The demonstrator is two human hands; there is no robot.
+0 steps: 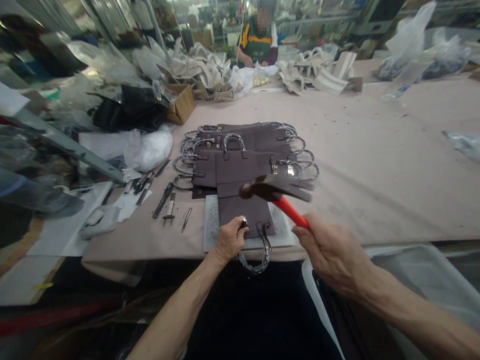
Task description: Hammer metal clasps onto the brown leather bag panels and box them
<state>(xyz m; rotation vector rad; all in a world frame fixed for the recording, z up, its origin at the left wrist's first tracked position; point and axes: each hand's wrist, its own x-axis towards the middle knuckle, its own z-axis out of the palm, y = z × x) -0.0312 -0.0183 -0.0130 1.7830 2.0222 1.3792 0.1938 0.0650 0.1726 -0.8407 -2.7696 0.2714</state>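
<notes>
My right hand (332,250) is wrapped round the red-orange handle of a claw hammer (294,212), whose dark head is raised above the work. My left hand (229,240) is closed round a short metal punch (244,220), its shiny top showing above the fingers; its lower end is hidden. Under that hand lies a dark brown leather bag panel (234,207) on a pale slab (212,235). From the panel's near end, a handle (258,269) in clear wrapping hangs over the table edge.
More brown bag panels (240,167) with wrapped handles and gold fittings are layered beyond the slab. Several hand tools (169,207) lie to the left. Farther back are a cardboard box (182,104), black bags (129,107) and pale bag parts (206,70). Another person (258,42) sits across the table.
</notes>
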